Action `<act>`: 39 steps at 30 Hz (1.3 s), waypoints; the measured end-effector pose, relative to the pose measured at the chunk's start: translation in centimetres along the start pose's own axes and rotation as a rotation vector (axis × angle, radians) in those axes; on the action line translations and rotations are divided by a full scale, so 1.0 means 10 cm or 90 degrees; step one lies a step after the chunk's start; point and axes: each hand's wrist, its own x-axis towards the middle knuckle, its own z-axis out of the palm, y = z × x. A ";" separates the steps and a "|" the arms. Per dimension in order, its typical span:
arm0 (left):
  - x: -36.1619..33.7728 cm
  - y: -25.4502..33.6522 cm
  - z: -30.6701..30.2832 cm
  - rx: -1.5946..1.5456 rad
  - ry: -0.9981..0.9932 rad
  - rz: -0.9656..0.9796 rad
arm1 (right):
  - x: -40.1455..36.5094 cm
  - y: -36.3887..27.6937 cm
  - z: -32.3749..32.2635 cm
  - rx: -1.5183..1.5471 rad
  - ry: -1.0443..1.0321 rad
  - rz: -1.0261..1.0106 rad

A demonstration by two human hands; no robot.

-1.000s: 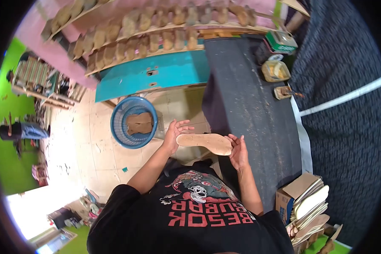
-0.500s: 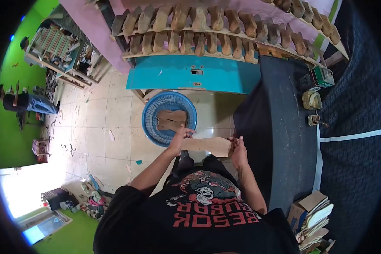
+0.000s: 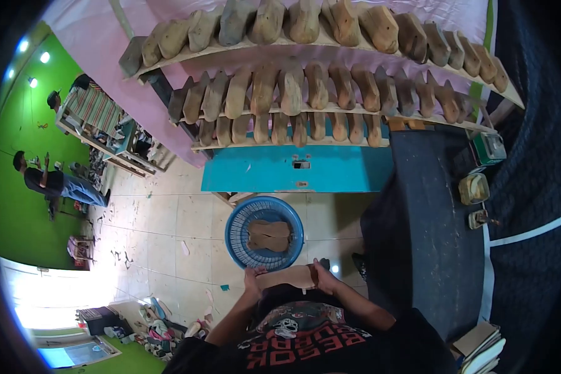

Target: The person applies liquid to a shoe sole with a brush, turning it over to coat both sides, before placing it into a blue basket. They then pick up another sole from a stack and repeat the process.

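Observation:
A tan insole-shaped piece [image 3: 287,277] is stretched sideways between my two hands, close in front of my shirt. My left hand [image 3: 254,280] grips its left end, and my right hand [image 3: 323,277] is closed on the right end. Just beyond the hands, on the tiled floor, sits a round blue plastic basket [image 3: 232,234]. Several similar brown insole pieces [image 3: 268,237] lie in it, side by side and overlapping. The exact placing of my fingertips on the held piece is too small to make out.
Wooden shoe lasts [image 3: 265,87] line several shelves ahead, above a turquoise panel [image 3: 249,171]. On my right is a dark-covered table [image 3: 445,230] with a tin [image 3: 489,148] and jars. A person [image 3: 59,184] stands at far left. Piled shoes [image 3: 153,324] lie lower left.
My view has tilted up, so more shelves show and the basket appears lower. Both hands still hold the insole piece, now nearer my body.

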 end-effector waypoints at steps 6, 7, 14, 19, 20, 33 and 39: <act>0.55 -0.06 -0.27 -0.031 -0.016 -0.139 | 0.33 -0.09 -0.01 0.065 0.036 -0.063; 0.73 -0.08 -0.30 -0.027 -0.018 -0.140 | 0.36 -0.09 0.01 0.085 0.047 -0.083; 1.49 0.57 -0.36 0.178 -0.138 -0.205 | 0.91 -0.07 0.21 0.186 0.080 -0.132; 2.13 0.84 -0.36 0.355 -0.179 -0.206 | 1.35 -0.14 0.66 0.148 0.177 -0.274; 2.25 0.84 -0.43 0.312 -0.139 -0.196 | 1.50 -0.11 0.65 0.101 0.178 -0.275; 3.53 0.60 -0.23 0.287 0.058 -0.160 | 3.00 -0.52 0.33 0.015 0.387 -0.193; 3.84 0.34 -0.09 0.159 0.085 -0.086 | 3.71 -0.28 -0.04 -0.053 0.455 -0.290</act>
